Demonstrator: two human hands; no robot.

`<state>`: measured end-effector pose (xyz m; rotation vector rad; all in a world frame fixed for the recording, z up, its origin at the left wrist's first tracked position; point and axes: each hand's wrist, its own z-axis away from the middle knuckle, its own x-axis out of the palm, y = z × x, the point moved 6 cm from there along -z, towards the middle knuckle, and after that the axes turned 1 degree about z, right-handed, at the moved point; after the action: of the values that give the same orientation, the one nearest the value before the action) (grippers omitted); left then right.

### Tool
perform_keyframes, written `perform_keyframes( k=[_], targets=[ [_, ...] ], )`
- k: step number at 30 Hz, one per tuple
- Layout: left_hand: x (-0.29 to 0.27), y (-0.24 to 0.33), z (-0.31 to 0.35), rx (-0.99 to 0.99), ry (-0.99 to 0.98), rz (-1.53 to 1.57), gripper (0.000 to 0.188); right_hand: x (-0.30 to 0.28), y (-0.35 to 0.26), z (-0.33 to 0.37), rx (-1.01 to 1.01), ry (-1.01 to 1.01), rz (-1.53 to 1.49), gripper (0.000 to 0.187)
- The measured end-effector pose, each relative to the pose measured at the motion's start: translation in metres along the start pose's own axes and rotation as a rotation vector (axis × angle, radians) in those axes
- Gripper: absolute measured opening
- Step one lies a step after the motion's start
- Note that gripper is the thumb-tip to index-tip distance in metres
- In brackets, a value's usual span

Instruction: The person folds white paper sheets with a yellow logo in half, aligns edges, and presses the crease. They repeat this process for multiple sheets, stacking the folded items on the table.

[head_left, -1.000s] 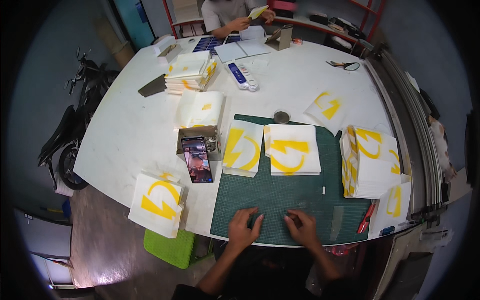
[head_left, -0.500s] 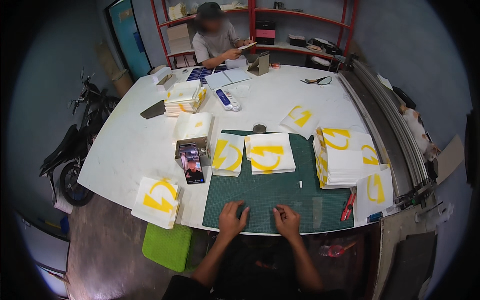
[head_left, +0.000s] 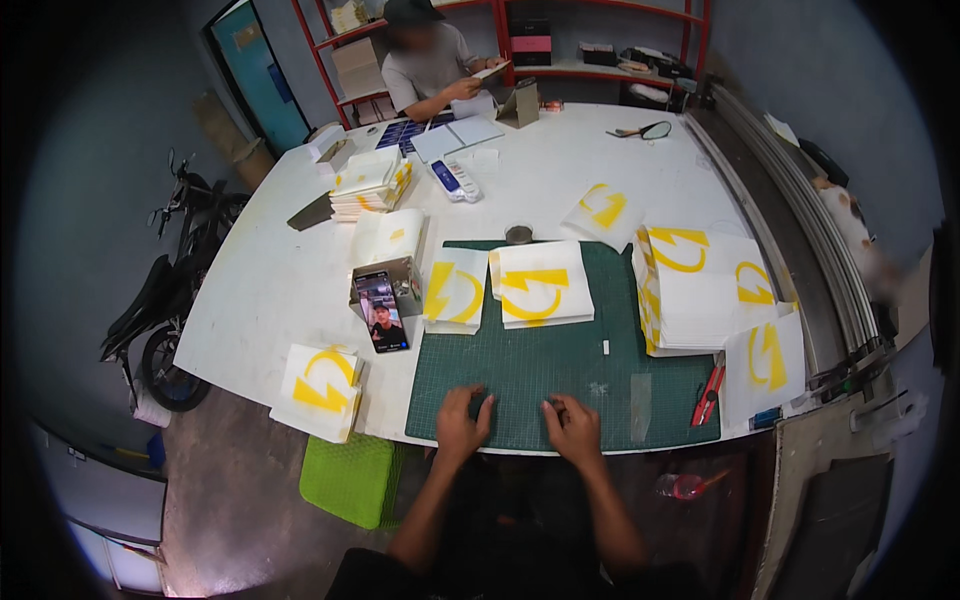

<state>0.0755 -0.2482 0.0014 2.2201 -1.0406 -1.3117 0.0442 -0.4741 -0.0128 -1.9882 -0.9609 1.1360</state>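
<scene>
Green cutting mat (head_left: 560, 360) lengthwise left-to-right

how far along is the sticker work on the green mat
Done, by the look of it: white sheets with yellow shapes lie in piles, a tall stack at the right and a small pile at the near left corner. In hand: nothing held; the left hand and right hand rest flat on the green cutting mat. Left, probably: two sheets at the mat's far edge, and the red utility knife lies untouched.
</scene>
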Motion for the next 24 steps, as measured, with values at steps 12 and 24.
perform_keyframes(
  k=[12, 24],
  targets=[
    [-0.003, 0.006, -0.01, 0.068, 0.011, -0.032, 0.024, 0.0, -0.002, -0.027, 0.179, -0.127, 0.039, 0.027],
    [-0.005, 0.007, -0.016, -0.024, -0.055, 0.023, 0.027, 0.064, 0.086, -0.355, -0.041, -0.63, 0.592, 0.087]
  ],
)
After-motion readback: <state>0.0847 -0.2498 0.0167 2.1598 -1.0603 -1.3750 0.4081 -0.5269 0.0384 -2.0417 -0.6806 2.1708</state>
